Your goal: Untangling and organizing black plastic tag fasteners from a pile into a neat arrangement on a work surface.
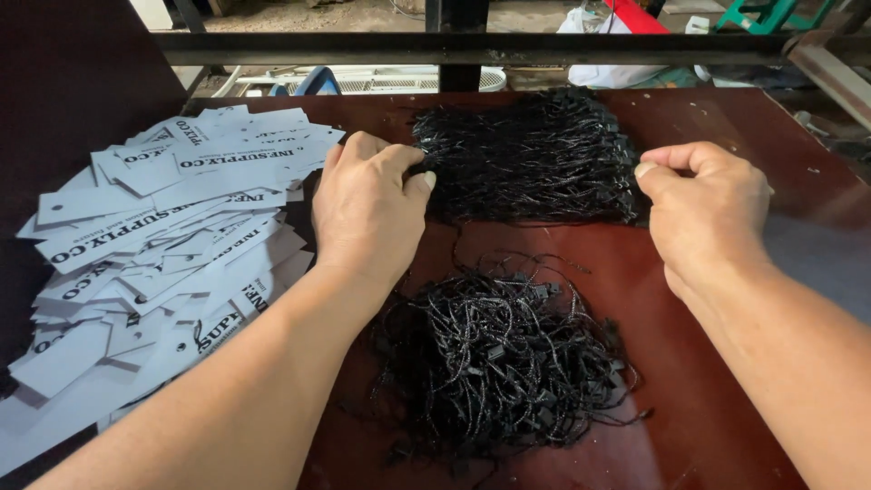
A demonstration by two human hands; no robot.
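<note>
A thick bundle of black strings (531,159) lies across the far middle of a dark red table (726,363). My left hand (367,204) pinches the bundle's left end between thumb and fingers. On the opposite end, my right hand (703,213) grips the strings with curled fingers. A looser tangled heap of black strings with small plastic locks (499,358) sits nearer to me, between my forearms.
A wide spread of white paper tags with black print (154,245) covers the table's left side. A dark metal bar (472,47) crosses behind the table. Beyond it are a white bag (590,23), a green frame (771,14) and floor clutter.
</note>
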